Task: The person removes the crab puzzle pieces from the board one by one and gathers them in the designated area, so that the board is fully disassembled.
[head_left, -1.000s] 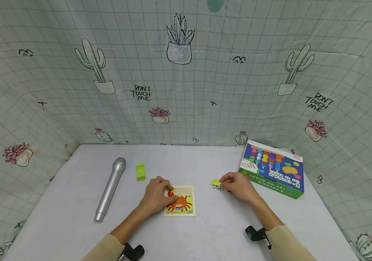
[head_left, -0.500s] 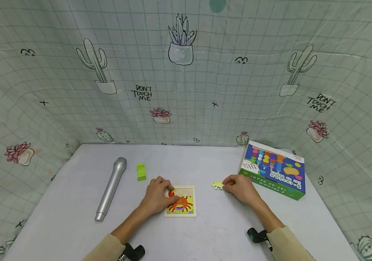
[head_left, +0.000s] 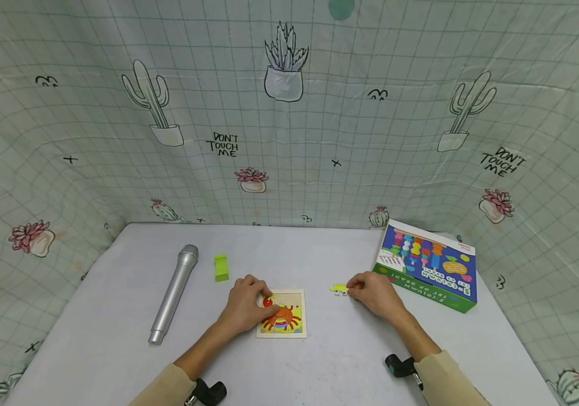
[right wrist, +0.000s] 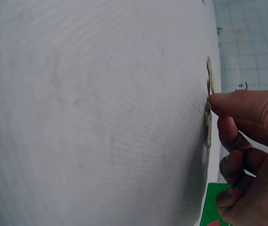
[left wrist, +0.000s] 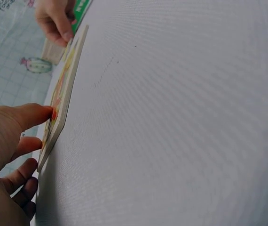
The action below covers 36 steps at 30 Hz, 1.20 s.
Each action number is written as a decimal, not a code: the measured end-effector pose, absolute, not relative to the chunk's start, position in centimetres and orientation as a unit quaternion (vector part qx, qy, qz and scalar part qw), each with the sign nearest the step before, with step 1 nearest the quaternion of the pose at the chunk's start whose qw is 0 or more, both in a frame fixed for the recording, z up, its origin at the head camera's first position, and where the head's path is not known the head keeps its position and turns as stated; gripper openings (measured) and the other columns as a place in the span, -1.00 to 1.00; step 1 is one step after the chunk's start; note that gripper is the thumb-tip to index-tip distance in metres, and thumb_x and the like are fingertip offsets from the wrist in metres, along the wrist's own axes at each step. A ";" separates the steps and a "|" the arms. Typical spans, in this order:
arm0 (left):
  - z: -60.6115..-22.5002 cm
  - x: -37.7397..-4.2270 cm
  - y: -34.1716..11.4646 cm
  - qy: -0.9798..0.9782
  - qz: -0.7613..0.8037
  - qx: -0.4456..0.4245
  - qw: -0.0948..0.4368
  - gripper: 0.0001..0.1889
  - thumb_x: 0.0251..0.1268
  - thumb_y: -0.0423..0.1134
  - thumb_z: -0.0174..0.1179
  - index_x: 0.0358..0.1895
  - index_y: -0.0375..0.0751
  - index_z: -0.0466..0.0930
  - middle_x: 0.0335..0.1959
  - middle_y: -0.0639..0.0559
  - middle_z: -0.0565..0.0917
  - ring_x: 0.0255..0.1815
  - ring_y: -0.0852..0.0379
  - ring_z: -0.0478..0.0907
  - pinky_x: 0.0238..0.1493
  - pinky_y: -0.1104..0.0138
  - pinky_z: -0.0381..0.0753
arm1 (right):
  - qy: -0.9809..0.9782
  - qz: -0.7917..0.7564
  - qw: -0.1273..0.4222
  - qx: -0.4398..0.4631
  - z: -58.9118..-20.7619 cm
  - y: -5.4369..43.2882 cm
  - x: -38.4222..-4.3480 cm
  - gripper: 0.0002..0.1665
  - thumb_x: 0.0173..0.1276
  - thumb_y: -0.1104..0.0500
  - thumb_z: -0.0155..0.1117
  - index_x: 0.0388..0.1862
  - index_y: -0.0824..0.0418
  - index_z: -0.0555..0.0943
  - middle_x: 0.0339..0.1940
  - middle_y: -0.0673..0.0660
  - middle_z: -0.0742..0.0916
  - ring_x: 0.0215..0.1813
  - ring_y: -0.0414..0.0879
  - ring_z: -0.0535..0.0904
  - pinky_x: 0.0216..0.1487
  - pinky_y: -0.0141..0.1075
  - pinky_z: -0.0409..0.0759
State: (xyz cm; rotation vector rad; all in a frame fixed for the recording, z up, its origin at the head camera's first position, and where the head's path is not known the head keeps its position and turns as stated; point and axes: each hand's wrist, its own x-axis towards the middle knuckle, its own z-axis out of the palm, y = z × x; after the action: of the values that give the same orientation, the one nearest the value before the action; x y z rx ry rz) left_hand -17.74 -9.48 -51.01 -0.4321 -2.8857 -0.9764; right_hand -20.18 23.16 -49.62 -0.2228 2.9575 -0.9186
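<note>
A small square wooden jigsaw puzzle (head_left: 289, 329) with a red-orange crab picture lies flat on the table. My left hand (head_left: 242, 306) holds it at its left side, the thumb on the picture and the other fingers by the edge, as the left wrist view also shows. Off to the right, my right hand (head_left: 374, 292) pinches a yellow-green and white puzzle piece (head_left: 339, 288) at table level. Seen from the right wrist, thin pieces (right wrist: 208, 129) lie at the thumb tip; the fingers partly hide them.
A silver microphone (head_left: 173, 293) lies at the left. Beside it is a bright green block (head_left: 221, 267). At the right back sits a blue and green bead-set box (head_left: 423, 265), close to my right hand. A patterned cloth (head_left: 289, 141) hangs behind the table (head_left: 289, 248).
My right hand has shifted slightly nearer and to the right; the piece's tilt has changed at its fingertips. The left hand stays on the puzzle. The whole head view has drifted a little.
</note>
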 end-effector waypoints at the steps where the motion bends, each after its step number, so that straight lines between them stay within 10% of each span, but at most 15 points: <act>1: -51.0 -17.7 -9.5 -0.937 -0.318 -0.139 0.032 -0.72 0.02 -0.04 0.52 -0.32 -0.07 0.67 -0.22 0.02 0.52 -0.06 -0.02 0.39 -0.04 0.12 0.38 | 0.953 -0.295 0.018 -0.072 -49.7 23.2 -20.2 -0.96 0.29 0.19 0.43 -0.29 0.11 0.77 -0.46 -0.04 0.65 -0.39 -0.16 0.47 -0.33 -0.27 0.43; 36: -50.9 -17.6 -9.5 -0.936 -0.321 -0.141 0.035 -0.72 0.02 -0.04 0.52 -0.32 -0.09 0.67 -0.22 0.02 0.51 -0.05 -0.03 0.40 -0.07 0.13 0.39 | 0.959 -0.273 0.018 -0.078 -49.5 23.0 -19.9 -0.94 0.26 0.22 0.42 -0.29 0.12 0.77 -0.48 -0.06 0.66 -0.40 -0.17 0.48 -0.31 -0.25 0.43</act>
State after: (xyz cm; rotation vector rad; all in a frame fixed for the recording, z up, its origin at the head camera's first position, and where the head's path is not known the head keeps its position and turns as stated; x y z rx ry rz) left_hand -17.58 -9.46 -50.94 -0.4322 -2.8761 -0.9849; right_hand -19.92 22.99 -49.48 -0.2432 2.9764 -0.8492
